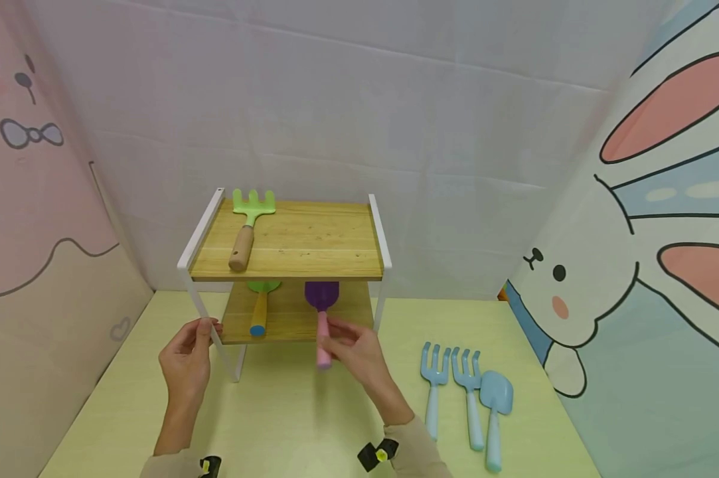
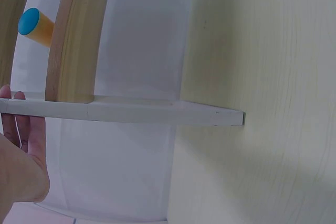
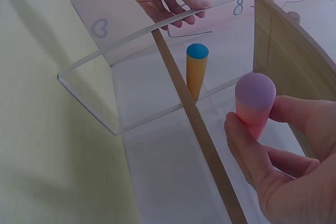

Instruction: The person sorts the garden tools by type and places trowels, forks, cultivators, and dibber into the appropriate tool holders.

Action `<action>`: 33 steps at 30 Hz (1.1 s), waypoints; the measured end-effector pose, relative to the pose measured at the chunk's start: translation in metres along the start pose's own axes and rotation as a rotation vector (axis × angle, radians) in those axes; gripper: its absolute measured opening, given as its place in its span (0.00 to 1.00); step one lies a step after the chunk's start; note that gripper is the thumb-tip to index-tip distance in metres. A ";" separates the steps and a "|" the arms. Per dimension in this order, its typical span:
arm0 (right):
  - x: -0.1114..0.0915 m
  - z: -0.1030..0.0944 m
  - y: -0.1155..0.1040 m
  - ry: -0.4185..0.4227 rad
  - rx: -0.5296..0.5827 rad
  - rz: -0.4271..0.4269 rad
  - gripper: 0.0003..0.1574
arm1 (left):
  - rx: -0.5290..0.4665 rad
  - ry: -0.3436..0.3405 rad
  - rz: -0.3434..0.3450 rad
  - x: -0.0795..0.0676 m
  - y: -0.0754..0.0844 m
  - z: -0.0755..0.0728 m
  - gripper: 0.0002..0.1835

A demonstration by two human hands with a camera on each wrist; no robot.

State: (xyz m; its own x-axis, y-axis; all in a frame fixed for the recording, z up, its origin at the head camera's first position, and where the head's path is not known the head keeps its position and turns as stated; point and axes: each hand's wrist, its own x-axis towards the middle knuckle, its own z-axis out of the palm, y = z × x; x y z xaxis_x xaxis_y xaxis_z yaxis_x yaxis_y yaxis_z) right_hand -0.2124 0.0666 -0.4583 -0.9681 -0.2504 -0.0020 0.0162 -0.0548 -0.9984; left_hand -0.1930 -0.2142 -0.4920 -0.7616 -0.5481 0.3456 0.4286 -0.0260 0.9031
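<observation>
A two-tier wooden shelf [image 1: 317,249] with a white frame stands on the table. My left hand [image 1: 186,362] holds its left front leg [image 2: 131,110] between thumb and fingers. With thumb and fingers, my right hand [image 1: 359,348] pinches the pink handle of a toy shovel [image 1: 323,338]; its purple blade reaches in over the lower board, partly hidden by the upper one. Left of it on that board lies a green tool [image 1: 259,312] with a yellow, blue-ended handle, its head mostly hidden. A green toy rake [image 1: 253,211] with a wooden handle rests on the upper board.
Right of the shelf, two light blue toy rakes [image 1: 434,375] [image 1: 468,380] and a light blue toy shovel [image 1: 496,393] lie side by side on the table [image 1: 275,425]. A white cloth [image 1: 335,119] hangs behind, and printed panels flank both sides.
</observation>
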 end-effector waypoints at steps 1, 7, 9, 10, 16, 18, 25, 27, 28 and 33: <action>0.002 0.001 0.000 0.007 0.001 0.006 0.32 | 0.000 0.000 -0.002 0.000 0.000 0.000 0.13; 0.013 0.007 0.000 0.031 -0.011 0.010 0.31 | 0.018 0.000 -0.011 0.000 0.000 0.000 0.13; 0.017 0.009 0.001 0.034 -0.011 0.012 0.31 | 0.023 0.000 -0.011 0.000 0.000 0.000 0.14; 0.020 0.010 0.001 0.040 -0.009 0.021 0.31 | 0.024 -0.001 -0.009 0.000 0.000 0.000 0.14; 0.031 0.015 0.003 0.064 -0.013 0.019 0.28 | 0.018 -0.007 -0.006 0.000 0.000 -0.001 0.14; 0.035 0.018 0.004 0.060 -0.021 0.000 0.28 | 0.010 -0.003 -0.013 0.000 0.000 -0.001 0.14; 0.046 0.023 0.003 0.099 -0.144 0.003 0.26 | 0.008 0.005 -0.020 -0.001 -0.001 -0.001 0.14; 0.048 0.023 0.002 0.101 -0.178 0.009 0.26 | 0.004 0.006 -0.020 -0.001 -0.001 -0.001 0.14; 0.049 0.023 0.002 0.099 -0.189 0.008 0.25 | 0.001 0.007 -0.021 0.000 -0.001 -0.001 0.14; 0.054 0.023 0.000 0.084 -0.184 0.004 0.23 | 0.013 0.004 -0.016 0.000 -0.001 -0.001 0.13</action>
State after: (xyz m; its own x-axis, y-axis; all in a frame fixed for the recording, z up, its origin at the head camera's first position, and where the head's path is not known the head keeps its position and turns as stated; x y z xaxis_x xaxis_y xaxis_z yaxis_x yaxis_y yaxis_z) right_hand -0.2589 0.0309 -0.4572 -0.9858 -0.1680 -0.0026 -0.0188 0.1253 -0.9919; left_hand -0.1929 -0.2151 -0.4936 -0.7664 -0.5508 0.3306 0.4102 -0.0235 0.9117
